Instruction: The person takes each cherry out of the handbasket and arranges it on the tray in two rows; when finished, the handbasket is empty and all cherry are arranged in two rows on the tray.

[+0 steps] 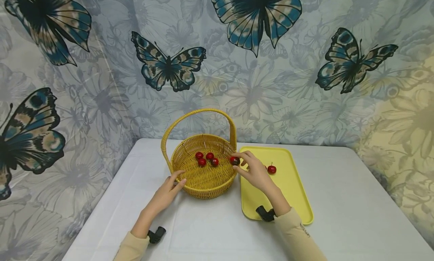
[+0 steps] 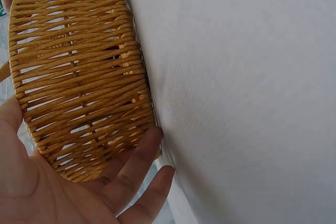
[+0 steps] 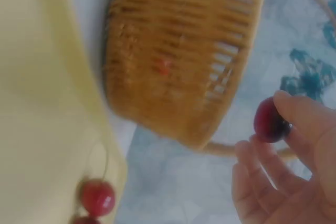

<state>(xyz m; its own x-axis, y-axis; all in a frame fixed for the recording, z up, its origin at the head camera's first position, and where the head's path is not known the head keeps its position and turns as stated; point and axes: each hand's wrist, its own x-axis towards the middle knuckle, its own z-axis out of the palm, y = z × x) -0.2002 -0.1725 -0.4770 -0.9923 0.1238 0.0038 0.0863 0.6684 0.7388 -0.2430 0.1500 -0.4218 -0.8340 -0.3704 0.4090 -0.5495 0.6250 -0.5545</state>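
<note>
A dark red cherry (image 3: 271, 121) is pinched between the thumb and fingers of my right hand (image 1: 255, 172), at the right rim of the wicker basket (image 1: 207, 193). In the right wrist view the cherry is above the level of that rim. My left hand (image 1: 166, 191) grips the basket's near left side, its thumb at the rim and its other fingers along the woven wall (image 2: 79, 77). Several red cherries (image 1: 209, 156) lie on the basket floor, toward the back. Two more cherries, one plainly visible (image 1: 272, 169), are on the yellow tray (image 1: 288, 193), partly behind my right hand.
The basket's tall arched handle (image 1: 203, 111) rises over its opening. Beside the basket on the right, the tray lies flat on the white table (image 1: 339, 200). Behind the table hangs a butterfly-patterned cloth (image 1: 264, 91). A black wrist camera (image 1: 266, 213) hangs over the tray's near edge.
</note>
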